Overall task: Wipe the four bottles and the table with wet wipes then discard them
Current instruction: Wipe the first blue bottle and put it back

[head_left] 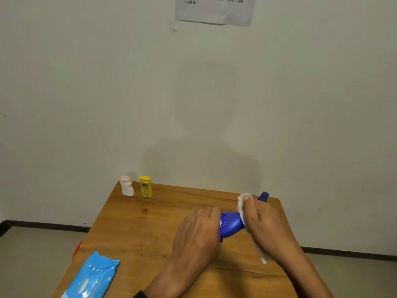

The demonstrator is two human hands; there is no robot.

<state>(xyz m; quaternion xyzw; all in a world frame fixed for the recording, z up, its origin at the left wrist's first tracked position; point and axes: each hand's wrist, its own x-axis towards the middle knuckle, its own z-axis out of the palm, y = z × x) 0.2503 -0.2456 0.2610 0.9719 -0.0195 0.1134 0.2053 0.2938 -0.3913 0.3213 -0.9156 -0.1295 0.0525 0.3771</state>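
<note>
The wooden table is seen below a bare wall. At its seven o'clock corner lies the wipes pack. Near centre, the blue bottle is held tilted, its long axis running from seven to one o'clock. Its lower end is clasped by the left hand; its upper part is gripped through a wet wipe by the right hand. A yellow bottle and a white bottle stand at eleven o'clock, a dark blue bottle at one.
</note>
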